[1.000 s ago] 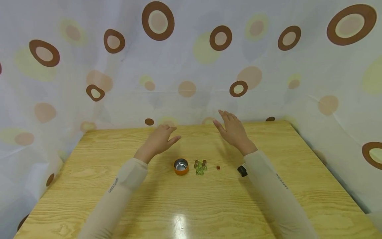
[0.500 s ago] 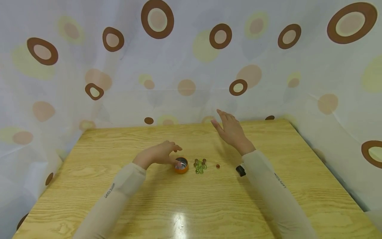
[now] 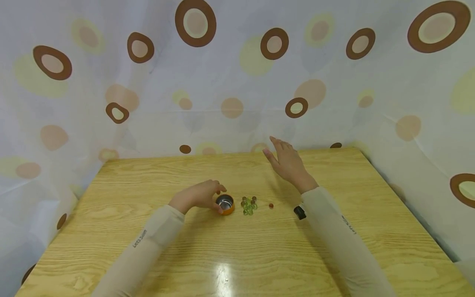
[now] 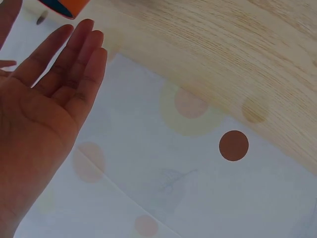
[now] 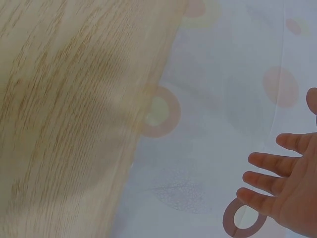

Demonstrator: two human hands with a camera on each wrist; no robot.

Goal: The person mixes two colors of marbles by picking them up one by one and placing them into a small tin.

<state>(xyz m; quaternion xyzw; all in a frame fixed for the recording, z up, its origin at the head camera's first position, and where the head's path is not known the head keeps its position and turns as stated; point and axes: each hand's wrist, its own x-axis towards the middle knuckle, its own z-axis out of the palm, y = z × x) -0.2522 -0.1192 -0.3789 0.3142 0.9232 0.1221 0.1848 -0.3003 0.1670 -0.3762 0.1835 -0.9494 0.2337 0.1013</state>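
Observation:
A small round orange bowl (image 3: 229, 210) with a shiny metal inside stands upright on the wooden table. My left hand (image 3: 198, 194) is at its left side, thumb over the near rim and fingers by the far rim. In the left wrist view, the fingers of that hand (image 4: 54, 94) are loosely extended, with a gap to the orange bowl (image 4: 74, 6). Whether the thumb touches the rim I cannot tell. Right of the bowl lies a cluster of green and brown glass pebbles (image 3: 248, 209). My right hand (image 3: 290, 166) hovers with spread fingers, holding nothing.
One reddish-brown pebble (image 3: 271, 205) lies apart, right of the cluster. A black device (image 3: 299, 212) shows at the right wrist. A white curtain with brown and yellow circles (image 3: 237, 82) hangs behind the table (image 3: 252, 255) and along its sides.
My left hand has come down and toward the bowl from above and left of it; its thumb now overlaps the rim. The right hand stays nearly still, and the bowl and pebbles have not moved.

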